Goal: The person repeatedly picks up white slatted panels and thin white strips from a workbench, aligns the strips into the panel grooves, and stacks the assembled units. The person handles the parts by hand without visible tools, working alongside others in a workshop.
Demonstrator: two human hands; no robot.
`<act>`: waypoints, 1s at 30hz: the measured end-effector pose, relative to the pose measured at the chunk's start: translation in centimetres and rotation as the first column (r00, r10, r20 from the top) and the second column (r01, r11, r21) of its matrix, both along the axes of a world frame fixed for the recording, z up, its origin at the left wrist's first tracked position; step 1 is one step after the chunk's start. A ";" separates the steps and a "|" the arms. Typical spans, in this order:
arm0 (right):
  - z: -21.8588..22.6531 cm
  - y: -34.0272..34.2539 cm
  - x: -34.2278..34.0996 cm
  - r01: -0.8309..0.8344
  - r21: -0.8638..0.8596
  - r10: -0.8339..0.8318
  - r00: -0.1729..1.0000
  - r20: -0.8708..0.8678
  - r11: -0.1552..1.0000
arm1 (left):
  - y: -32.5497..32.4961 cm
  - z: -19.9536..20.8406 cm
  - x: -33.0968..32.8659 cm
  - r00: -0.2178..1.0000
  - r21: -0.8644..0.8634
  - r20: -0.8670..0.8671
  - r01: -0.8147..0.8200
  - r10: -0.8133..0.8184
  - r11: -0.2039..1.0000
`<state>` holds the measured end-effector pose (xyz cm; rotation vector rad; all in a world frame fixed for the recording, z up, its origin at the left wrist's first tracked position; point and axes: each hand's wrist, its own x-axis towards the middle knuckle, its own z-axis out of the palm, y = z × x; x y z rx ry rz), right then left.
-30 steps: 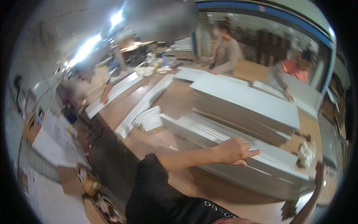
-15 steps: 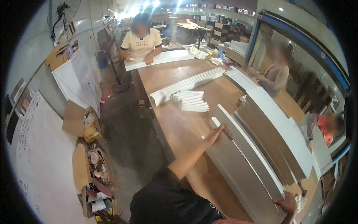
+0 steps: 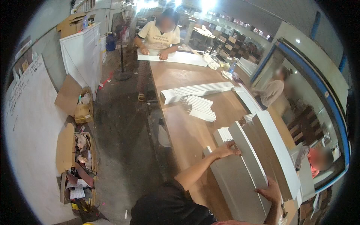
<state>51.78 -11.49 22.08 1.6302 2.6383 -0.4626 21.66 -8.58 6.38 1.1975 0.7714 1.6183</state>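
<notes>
My left hand grips the left edge of a long, narrow white board around its middle, fingers closed at the edge. Nearer to me, my right hand holds the same board by its lower right part, the thumb on its face and the fingers partly hidden. Under and to the left of this board lie wide pale grey panels. Just beyond my left hand, the ends of a bundle of white strips show.
To the right is a stack of long white panels. Farther up the brown table lie grooved white strips and a pile of short white pieces. A co-worker handles a white board at the far end. Open cartons stand left.
The view has turned, shifting the table. My hands are closer together along the board, my right hand farther from the lower edge. More of the white strip bundle shows beside the board.
</notes>
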 end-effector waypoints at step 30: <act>1.0 1.8 -2.3 -0.043 -0.083 0.041 0.999 -0.029 0.996 | -1.6 2.3 1.0 0.974 -0.114 -0.214 -0.094 0.068 0.989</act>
